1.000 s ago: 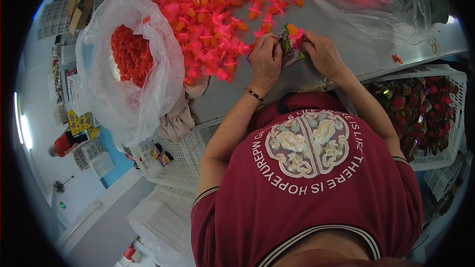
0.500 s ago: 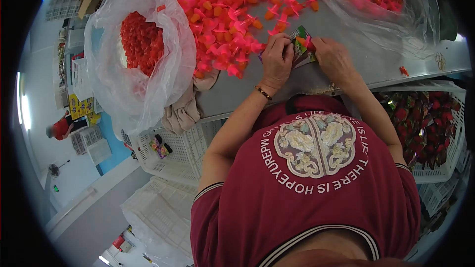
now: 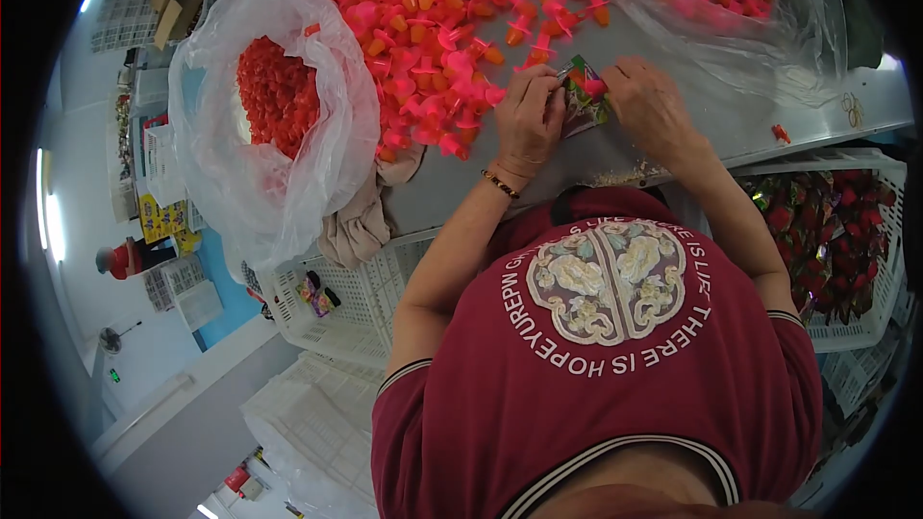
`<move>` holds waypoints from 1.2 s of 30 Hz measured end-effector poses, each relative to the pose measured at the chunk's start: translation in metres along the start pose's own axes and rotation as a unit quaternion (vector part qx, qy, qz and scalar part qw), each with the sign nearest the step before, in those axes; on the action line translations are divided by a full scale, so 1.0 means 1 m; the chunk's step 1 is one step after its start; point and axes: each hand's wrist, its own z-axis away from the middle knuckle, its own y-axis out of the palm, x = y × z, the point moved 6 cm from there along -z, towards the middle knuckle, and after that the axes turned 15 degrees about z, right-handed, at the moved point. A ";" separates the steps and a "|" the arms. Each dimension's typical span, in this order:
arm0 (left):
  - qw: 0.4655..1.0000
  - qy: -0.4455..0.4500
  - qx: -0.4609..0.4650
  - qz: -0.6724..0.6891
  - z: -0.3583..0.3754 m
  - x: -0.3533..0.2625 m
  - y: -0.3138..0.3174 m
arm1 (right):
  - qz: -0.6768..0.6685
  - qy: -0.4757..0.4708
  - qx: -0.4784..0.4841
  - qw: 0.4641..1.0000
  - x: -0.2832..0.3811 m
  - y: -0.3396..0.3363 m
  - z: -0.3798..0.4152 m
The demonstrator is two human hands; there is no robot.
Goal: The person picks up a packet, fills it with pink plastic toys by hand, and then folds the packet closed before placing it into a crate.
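My left hand [image 3: 529, 120] pinches the left side of a small printed packet [image 3: 579, 123], dark with green patches, held just above the metal table. A bright pink piece [image 3: 595, 87] shows at the packet's upper right. Close to that piece, my right hand [image 3: 654, 108] has its fingers bent; whether they grip the packet or the pink piece is hidden. Left of and beyond my hands lies a heap of pink pieces with orange tips [image 3: 437, 67].
A clear plastic bag [image 3: 336, 149] of small red pieces stands at the left. Another plastic sheet [image 3: 692, 24] covers more pink pieces. A beige cloth [image 3: 358, 221] hangs at the table edge [image 3: 423, 221]. A white crate [image 3: 885, 288] of red packets stands at the right; a person [image 3: 123, 259] is far left.
My right hand has shifted slightly up, its fingers more bent. My left hand and the packet have moved slightly left. The pink piece at the packet now shows more clearly.
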 end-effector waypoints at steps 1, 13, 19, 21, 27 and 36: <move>1.000 0.001 -0.001 0.000 -0.001 0.000 -0.001 | -0.076 0.021 0.016 0.997 -0.004 0.001 -0.001; 0.999 0.019 -0.010 0.043 -0.010 -0.014 -0.002 | -0.331 0.105 0.022 0.938 -0.014 0.014 -0.006; 0.998 0.020 -0.024 0.057 -0.013 -0.019 -0.003 | -0.454 0.129 0.024 0.881 -0.011 0.028 -0.005; 0.997 -0.014 -0.011 0.074 -0.013 -0.018 -0.002 | -0.481 0.113 0.027 0.869 -0.004 0.027 -0.007; 0.996 -0.006 -0.033 0.079 -0.015 -0.022 -0.005 | -0.512 0.101 0.100 0.847 0.003 0.028 -0.008; 0.894 -0.273 0.112 0.336 -0.022 -0.001 0.005 | -0.507 0.005 0.016 0.862 -0.006 -0.011 -0.017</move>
